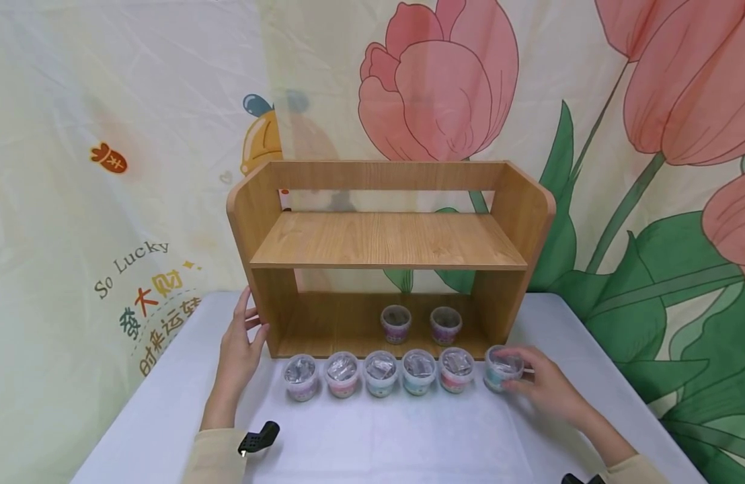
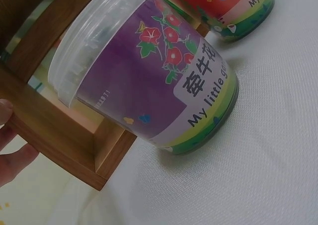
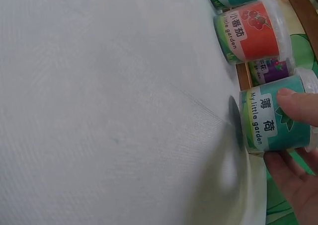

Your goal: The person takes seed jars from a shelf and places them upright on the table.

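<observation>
My right hand (image 1: 544, 383) holds a teal "My little garden" tub (image 1: 501, 370) at the right end of a front row. Thumb and fingers lie on either side of its wall in the right wrist view, where the tub (image 3: 271, 118) shows a leaf picture. Beside the left panel of a wooden shelf (image 1: 387, 265), my left hand (image 1: 241, 346) rests its extended fingers at the panel's edge. Nearest to it stands a purple tub (image 1: 301, 378) with a clear lid, seen large as a purple tub (image 2: 164, 71) with red flowers in the left wrist view.
Pink tubs (image 1: 342, 374) and teal tubs (image 1: 381, 374) fill the row along the shelf's front. Two purple tubs, one left (image 1: 396, 325) and one right (image 1: 446, 327), stand on the lower board. A white cloth (image 1: 372, 444) covers the table; a flowered backdrop (image 1: 439, 94) hangs behind.
</observation>
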A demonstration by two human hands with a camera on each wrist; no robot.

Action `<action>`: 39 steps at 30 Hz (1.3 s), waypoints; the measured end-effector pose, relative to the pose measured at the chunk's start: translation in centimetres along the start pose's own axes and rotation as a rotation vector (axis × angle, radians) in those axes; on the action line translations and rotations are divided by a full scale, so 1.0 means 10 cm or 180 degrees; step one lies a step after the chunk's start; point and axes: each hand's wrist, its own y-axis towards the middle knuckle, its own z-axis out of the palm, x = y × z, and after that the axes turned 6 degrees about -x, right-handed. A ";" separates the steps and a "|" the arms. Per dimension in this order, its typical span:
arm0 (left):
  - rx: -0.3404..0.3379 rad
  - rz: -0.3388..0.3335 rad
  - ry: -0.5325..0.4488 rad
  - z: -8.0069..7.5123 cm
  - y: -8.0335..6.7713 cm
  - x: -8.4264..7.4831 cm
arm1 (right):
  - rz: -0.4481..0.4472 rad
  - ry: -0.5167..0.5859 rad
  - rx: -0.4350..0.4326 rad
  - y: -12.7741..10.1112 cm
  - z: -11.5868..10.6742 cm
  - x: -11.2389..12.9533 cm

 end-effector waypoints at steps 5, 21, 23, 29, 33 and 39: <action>0.0002 0.0006 -0.0010 0.00 0.01 0.01 | 0.0013 0.0055 0.0004 -0.01 0.05 0.01; 0.0020 -0.0038 0.0004 0.01 0.00 0.01 | 0.0050 0.0118 0.0330 -0.02 0.05 0.03; 0.0018 -0.0040 0.0009 0.00 0.00 0.01 | -0.0016 0.0117 0.0420 -0.01 0.02 0.06; 0.0005 -0.0009 0.0002 0.01 0.01 0.01 | -0.0243 0.0047 0.0644 0.02 -0.05 0.13; 0.0029 -0.0007 -0.0006 0.01 0.01 0.01 | -0.0411 -0.0279 0.0660 0.02 -0.11 0.22; 0.0021 -0.0031 0.0004 0.01 0.01 0.01 | -0.0586 -0.0565 0.0558 0.11 -0.13 0.48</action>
